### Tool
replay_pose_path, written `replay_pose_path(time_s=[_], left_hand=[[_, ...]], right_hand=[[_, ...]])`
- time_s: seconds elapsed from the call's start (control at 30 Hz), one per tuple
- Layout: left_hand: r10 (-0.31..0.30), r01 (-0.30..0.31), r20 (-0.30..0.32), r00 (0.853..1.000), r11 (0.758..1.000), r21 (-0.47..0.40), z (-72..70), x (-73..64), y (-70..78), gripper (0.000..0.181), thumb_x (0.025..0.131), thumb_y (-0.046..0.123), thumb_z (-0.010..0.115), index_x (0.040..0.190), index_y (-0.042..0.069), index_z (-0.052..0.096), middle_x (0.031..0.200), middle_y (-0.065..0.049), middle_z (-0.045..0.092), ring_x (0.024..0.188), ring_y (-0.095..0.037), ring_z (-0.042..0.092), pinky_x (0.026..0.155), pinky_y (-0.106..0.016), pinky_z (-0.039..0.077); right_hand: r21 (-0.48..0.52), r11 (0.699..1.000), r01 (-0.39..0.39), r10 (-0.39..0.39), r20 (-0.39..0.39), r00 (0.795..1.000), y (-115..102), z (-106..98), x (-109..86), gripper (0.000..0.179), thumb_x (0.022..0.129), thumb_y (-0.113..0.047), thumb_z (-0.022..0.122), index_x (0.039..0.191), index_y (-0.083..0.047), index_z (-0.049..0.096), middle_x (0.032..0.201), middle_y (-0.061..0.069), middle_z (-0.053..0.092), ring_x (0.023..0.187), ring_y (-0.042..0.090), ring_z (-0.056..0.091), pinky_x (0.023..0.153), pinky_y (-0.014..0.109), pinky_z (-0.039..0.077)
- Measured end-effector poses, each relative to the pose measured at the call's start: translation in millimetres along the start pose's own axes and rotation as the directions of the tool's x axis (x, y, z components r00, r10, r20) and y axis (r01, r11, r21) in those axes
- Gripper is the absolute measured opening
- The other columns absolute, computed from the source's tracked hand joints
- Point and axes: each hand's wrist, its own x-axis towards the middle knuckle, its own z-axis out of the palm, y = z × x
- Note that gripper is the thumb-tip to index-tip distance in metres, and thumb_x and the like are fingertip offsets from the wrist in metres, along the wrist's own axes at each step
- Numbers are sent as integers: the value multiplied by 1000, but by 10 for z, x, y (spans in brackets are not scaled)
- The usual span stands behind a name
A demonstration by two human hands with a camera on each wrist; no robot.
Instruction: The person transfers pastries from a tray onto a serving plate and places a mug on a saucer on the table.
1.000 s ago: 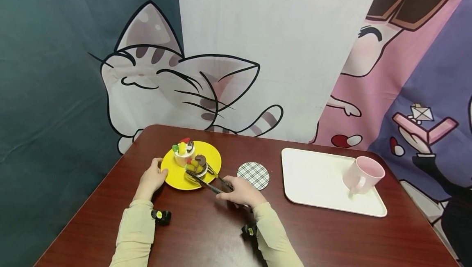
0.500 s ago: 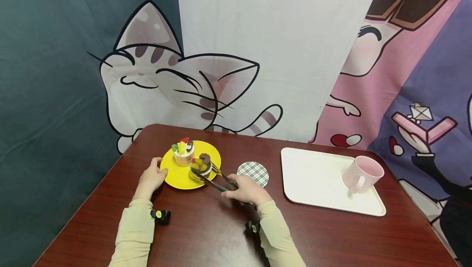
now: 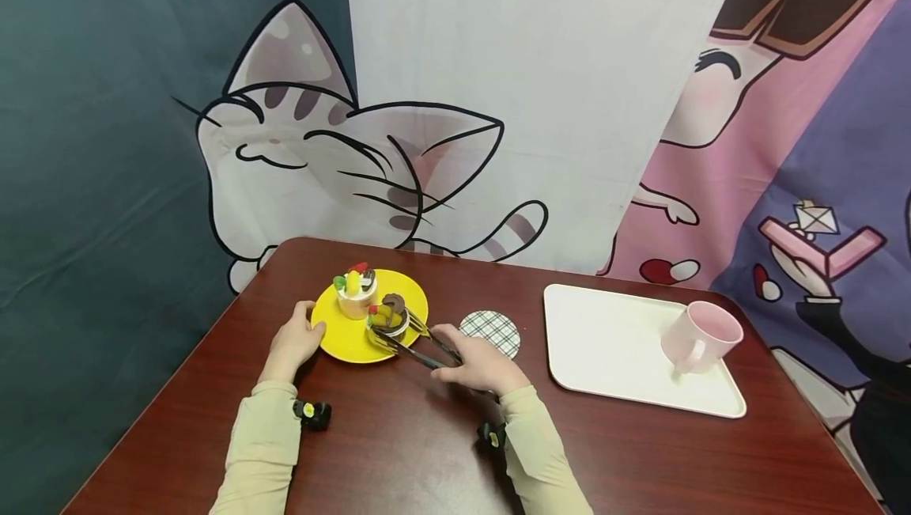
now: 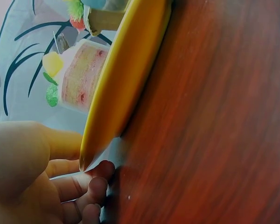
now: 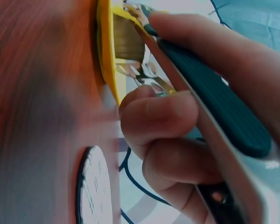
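Observation:
My left hand [image 3: 294, 341] pinches the near-left rim of a yellow plate [image 3: 342, 345], thumb over the edge and fingertips at its underside in the left wrist view. Two small decorated cakes stand on the plate. One, a pink layered cake [image 4: 84, 74] topped with fruit, is at the back left. The other, a cake with a brown topping [image 3: 394, 306], sits nearer the right side, between the ends of metal tongs [image 3: 420, 357]. My right hand [image 3: 478, 363] grips these tongs by their dark handles [image 5: 214, 102]. The cake's underside is too small to judge for lift.
A round checked coaster [image 3: 491, 331] lies just beyond my right hand. Farther right is a white tray [image 3: 605, 341] with a pink mug [image 3: 701, 337] on its right end. A printed cloth hangs behind the brown table [image 3: 398, 452].
My right hand and the tongs have shifted slightly right, and the brown-topped cake has moved right with them. My left hand stays at the plate's rim.

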Motion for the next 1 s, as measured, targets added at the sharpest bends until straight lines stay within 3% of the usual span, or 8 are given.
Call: replay_pose_path(time_s=[0.07, 0.17, 0.3, 0.5, 0.67, 0.73, 0.83, 1.0], left_hand=[[2, -2, 1, 1000, 1000, 0, 2, 1, 12, 52, 92, 25, 41, 136, 6, 21, 82, -11, 45, 69, -21, 45, 62, -30, 34], [6, -6, 2, 1000, 1000, -1, 3, 5, 23, 52, 92, 25, 41, 136, 6, 21, 83, -11, 46, 69, -21, 45, 62, -30, 34], [9, -9, -1, 1000, 1000, 0, 2, 12, 30, 52, 92, 24, 41, 136, 7, 21, 84, -12, 46, 70, -22, 45, 62, -30, 35], [4, -4, -1, 1000, 1000, 5, 1, 11, 30, 52, 92, 24, 41, 137, 7, 21, 85, -12, 47, 70, -22, 46, 62, -30, 35], [-1, 1, -5, 1000, 1000, 7, -9, 5, 27, 52, 92, 24, 42, 136, 7, 21, 84, -12, 46, 70, -21, 45, 62, -30, 35], [0, 1, -7, 1000, 1000, 8, -12, 4, 24, 52, 92, 24, 41, 136, 7, 21, 83, -11, 46, 69, -21, 45, 61, -29, 34], [2, -2, -12, 1000, 1000, 10, -15, 2, 23, 51, 92, 24, 41, 136, 6, 21, 81, -10, 45, 66, -21, 44, 59, -29, 33], [5, -5, -18, 1000, 1000, 7, -14, 3, 23, 51, 92, 24, 41, 136, 6, 22, 80, -9, 44, 65, -20, 43, 60, -29, 33]], right_hand=[[13, 1000, 6, -6, 18, 1000, -8, 13, 4, 52, 80, -36, 62, 126, -26, 40, 96, 2, 62, 67, 11, 54, 62, 25, 42], [27, 1000, 4, -5, 51, 999, -6, 33, 8, 34, 83, -33, 59, 115, -30, 49, 79, -2, 59, 56, 9, 48, 53, 22, 40], [36, 999, -11, 9, 46, 999, -11, 35, 1, 18, 85, -30, 58, 103, -29, 59, 77, -6, 56, 61, 7, 46, 55, 22, 39], [119, 992, -36, 34, 19, 999, -32, 17, -14, 22, 84, -25, 59, 105, -22, 66, 93, -2, 57, 65, 10, 53, 61, 23, 42], [72, 994, 76, -73, -48, 996, -22, 7, 0, 19, 84, -21, 60, 101, -17, 68, 125, 5, 44, 97, 17, 54, 80, 29, 43], [52, 992, 114, -111, -53, 992, -15, 0, 11, 18, 84, -19, 59, 99, -15, 68, 131, 5, 43, 105, 19, 53, 85, 31, 43], [10, 986, 167, -166, -53, 985, -10, -3, 29, 18, 85, -16, 58, 100, -12, 68, 128, 4, 49, 106, 19, 53, 86, 31, 43], [7, 987, 163, -163, -40, 986, -13, 8, 40, 19, 86, -17, 57, 101, -11, 67, 115, 3, 54, 94, 15, 53, 81, 28, 43]])
